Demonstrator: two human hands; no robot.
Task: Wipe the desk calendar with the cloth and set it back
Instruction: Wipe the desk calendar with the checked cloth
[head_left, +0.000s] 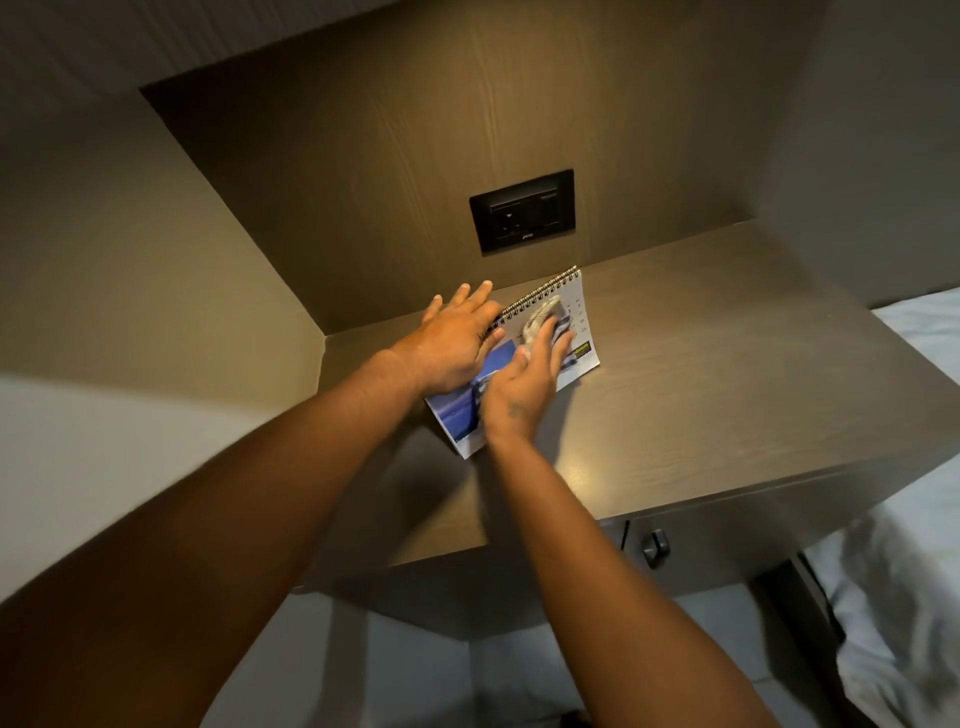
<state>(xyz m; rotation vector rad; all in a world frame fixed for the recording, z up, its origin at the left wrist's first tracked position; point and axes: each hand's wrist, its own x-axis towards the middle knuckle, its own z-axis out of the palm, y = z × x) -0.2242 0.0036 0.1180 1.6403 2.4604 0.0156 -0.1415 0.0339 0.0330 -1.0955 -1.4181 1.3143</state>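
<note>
A spiral-bound desk calendar (582, 347) with a blue picture and a date grid stands on the dark wooden desk (727, 395), close to the back wall. My left hand (457, 340) lies flat over its left end near the spiral, fingers spread, steadying it. My right hand (524, 384) presses a small grey cloth (543, 317) against the calendar's front face. The cloth is bunched under my fingers and shows above them. Much of the calendar's picture is hidden by both hands.
A black wall socket (522, 210) sits in the wood panel just above the calendar. A drawer with a small metal handle (654, 545) is under the desk's front edge. White bedding (909, 545) lies at the right.
</note>
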